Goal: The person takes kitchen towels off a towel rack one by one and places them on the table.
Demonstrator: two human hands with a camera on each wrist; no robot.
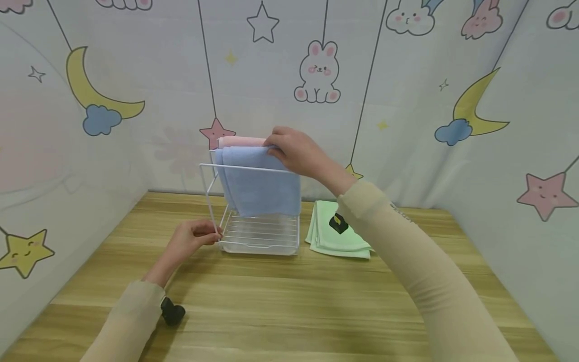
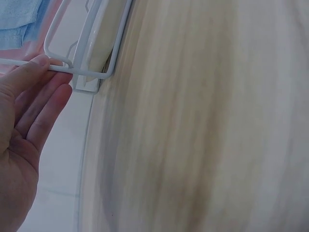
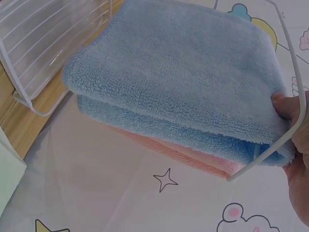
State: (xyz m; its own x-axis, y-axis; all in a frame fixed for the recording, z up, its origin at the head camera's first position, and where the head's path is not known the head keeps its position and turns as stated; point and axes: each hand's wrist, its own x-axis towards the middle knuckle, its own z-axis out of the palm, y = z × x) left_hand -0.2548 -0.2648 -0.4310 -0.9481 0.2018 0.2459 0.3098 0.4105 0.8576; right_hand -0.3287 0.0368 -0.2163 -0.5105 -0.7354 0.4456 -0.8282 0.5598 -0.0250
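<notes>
A white wire rack (image 1: 255, 167) stands on the table with a pale tray (image 1: 260, 248) at its base. Over its upper part hangs a folded light blue towel (image 1: 262, 188), and a pink towel (image 1: 242, 141) hangs just behind it. My right hand (image 1: 296, 153) pinches the blue towel's top right corner; in the right wrist view the thumb presses on the terry cloth (image 3: 183, 67) beside a rack wire. At the rack's lower front left corner, my left hand (image 1: 192, 238) pinches the wire between thumb and fingers, as the left wrist view shows closely.
A folded light green towel (image 1: 339, 244) lies on the wooden table (image 1: 280, 306) right of the rack, partly behind my right sleeve. White curtains (image 1: 271, 75) printed with moons, stars and rabbits enclose the table at the back and sides.
</notes>
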